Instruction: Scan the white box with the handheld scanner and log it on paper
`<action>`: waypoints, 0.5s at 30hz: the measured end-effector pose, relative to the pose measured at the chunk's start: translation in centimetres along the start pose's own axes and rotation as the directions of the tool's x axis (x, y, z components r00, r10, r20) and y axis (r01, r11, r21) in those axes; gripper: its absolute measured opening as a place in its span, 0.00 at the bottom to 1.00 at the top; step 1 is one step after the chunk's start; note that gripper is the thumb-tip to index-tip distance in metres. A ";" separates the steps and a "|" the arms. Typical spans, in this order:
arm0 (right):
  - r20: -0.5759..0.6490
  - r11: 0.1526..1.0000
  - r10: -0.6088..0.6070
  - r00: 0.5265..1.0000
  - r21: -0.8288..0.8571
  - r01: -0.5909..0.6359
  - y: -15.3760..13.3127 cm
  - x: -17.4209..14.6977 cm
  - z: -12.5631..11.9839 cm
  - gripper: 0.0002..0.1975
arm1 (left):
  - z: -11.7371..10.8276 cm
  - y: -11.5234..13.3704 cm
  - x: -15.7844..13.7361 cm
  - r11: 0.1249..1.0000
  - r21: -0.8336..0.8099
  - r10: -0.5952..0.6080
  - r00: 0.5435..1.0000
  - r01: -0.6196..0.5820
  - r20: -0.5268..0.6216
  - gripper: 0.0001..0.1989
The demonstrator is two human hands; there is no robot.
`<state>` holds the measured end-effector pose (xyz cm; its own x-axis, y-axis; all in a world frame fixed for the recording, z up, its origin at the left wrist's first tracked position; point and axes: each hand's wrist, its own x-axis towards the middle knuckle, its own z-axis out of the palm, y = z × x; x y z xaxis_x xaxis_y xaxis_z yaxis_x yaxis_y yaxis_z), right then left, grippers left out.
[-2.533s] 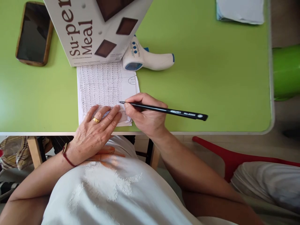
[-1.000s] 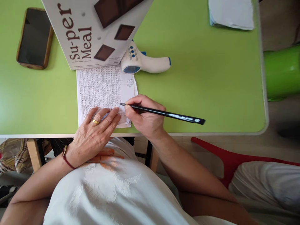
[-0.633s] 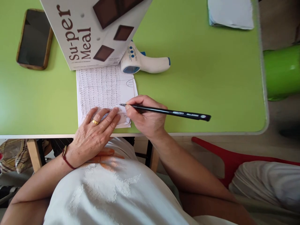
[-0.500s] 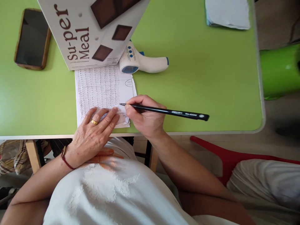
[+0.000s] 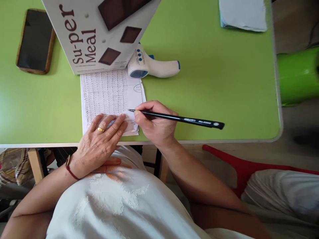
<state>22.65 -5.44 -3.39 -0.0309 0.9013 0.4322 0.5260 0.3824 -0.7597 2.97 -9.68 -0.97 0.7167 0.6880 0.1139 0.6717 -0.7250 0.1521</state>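
Observation:
A stack of paper point(image 5: 107, 89), its top sheet covered in dense rows of small handwriting, lies near the table's front edge. My left hand point(image 5: 103, 139) rests flat over the lower part of the sheet, fingers stretched out, a gold ring on one of them. In my right hand point(image 5: 158, 124) a black pen point(image 5: 184, 119) is pinched between thumb and fingers. Its tip is at the right end of the written lines; whether it touches the paper I cannot tell. The far end of the stack is hidden by a white box point(image 5: 99, 39) printed "Su-per Meal".
A white infrared thermometer point(image 5: 159, 68) lies right of the box, by the paper's corner. On the green table point(image 5: 211, 93) are a phone point(image 5: 35, 41) at the left and a folded white pad point(image 5: 243, 15) at the far right. A red chair point(image 5: 231, 162) stands below right.
Very little differs. The whole view has shifted slightly to the right, and the pen's back end has dipped a touch. Both hands keep their places on the paper.

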 end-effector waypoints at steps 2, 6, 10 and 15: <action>0.001 1.000 0.009 1.000 -0.018 -0.009 0.0 0.0 0.0 0.04 | 0.0 0.0 0.0 1.000 0.002 -0.004 1.000 0.004 0.007 0.22; 0.009 0.999 -0.008 1.000 -0.042 0.008 -0.2 0.0 -0.1 0.04 | 0.0 0.0 0.0 1.000 0.015 0.001 1.000 0.000 -0.017 0.21; 0.042 0.998 -0.002 0.999 -0.068 0.005 -0.1 0.1 -0.1 0.04 | 0.0 -0.1 -0.1 1.000 0.003 0.002 1.000 -0.002 -0.020 0.21; 0.013 0.992 -0.060 0.998 -0.109 0.061 0.0 -0.1 0.0 0.05 | 0.0 -0.1 0.0 1.000 -0.012 0.001 1.000 -0.001 -0.030 0.22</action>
<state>22.66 -5.56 -3.42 -0.0735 0.8791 0.4710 0.6126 0.4125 -0.6743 2.93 -9.63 -0.95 0.7116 0.6878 0.1431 0.6684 -0.7256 0.1638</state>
